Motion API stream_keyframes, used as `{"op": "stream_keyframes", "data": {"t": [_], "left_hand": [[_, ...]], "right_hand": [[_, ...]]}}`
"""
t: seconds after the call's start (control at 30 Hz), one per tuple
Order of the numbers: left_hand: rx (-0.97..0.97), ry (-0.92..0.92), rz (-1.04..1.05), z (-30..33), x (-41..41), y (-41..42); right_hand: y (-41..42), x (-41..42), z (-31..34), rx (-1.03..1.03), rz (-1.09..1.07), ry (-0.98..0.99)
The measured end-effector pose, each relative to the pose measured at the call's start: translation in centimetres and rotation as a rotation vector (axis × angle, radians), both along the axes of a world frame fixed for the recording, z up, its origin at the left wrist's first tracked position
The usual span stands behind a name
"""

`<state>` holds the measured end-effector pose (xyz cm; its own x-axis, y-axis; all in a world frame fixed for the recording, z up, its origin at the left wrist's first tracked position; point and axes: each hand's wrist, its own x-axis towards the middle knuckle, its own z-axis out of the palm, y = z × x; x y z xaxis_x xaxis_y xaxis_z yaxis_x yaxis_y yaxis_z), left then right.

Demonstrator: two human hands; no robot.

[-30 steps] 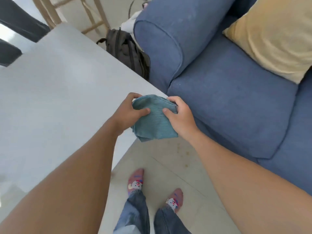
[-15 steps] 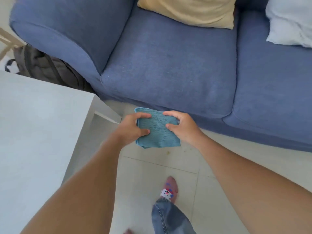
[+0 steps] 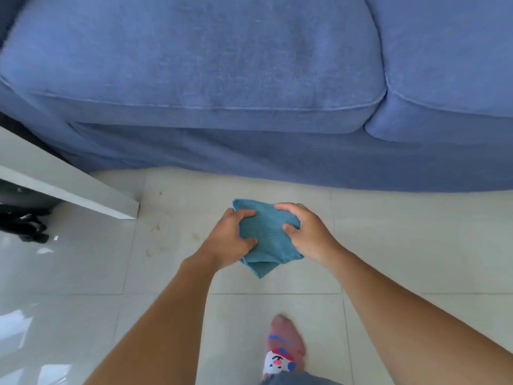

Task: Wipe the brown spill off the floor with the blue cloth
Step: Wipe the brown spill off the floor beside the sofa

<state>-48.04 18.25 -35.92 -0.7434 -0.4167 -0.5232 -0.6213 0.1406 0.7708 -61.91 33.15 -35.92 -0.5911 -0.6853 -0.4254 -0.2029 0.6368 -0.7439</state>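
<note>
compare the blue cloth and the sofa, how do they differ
The blue cloth is teal, folded and held up by both hands, left hand and right hand; the sofa is periwinkle blue and stands on the floor. The cloth looks ribbed, the sofa smooth. Both are blue fabric.

The cloth [image 3: 268,240] is partly hidden: the left hand [image 3: 231,240] covers its left edge and the right hand [image 3: 306,234] its right side, so its full outline cannot be told. The sofa [image 3: 222,79] is cut off at the top, left and right edges. Only a corner of the bench [image 3: 69,182] shows; the rest runs out on the left. A dark heap [image 3: 25,226] beneath it is too blurred to identify. The spill [image 3: 155,226] shows only as faint small brown marks. The sock [image 3: 286,348] is smeared, its heel cut off below.
</note>
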Motion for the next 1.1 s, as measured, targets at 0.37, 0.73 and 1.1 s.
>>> {"op": "stream_keyframes", "data": {"t": [0.37, 0.73, 1.1], "left_hand": [[-0.118, 0.047, -0.336, -13.2, -4.9, 9.2], [-0.329, -0.077, -0.424, -15.8, -8.4, 9.0], [-0.614, 0.078, -0.385, -19.8, -7.6, 10.5]], "right_hand": [[11.4, -2.7, -11.8, 0.095, -0.094, 0.136], [9.3, -2.8, -16.5, 0.269, -0.203, 0.19], [9.9, -4.3, -19.1, 0.338, -0.168, 0.613]]}}
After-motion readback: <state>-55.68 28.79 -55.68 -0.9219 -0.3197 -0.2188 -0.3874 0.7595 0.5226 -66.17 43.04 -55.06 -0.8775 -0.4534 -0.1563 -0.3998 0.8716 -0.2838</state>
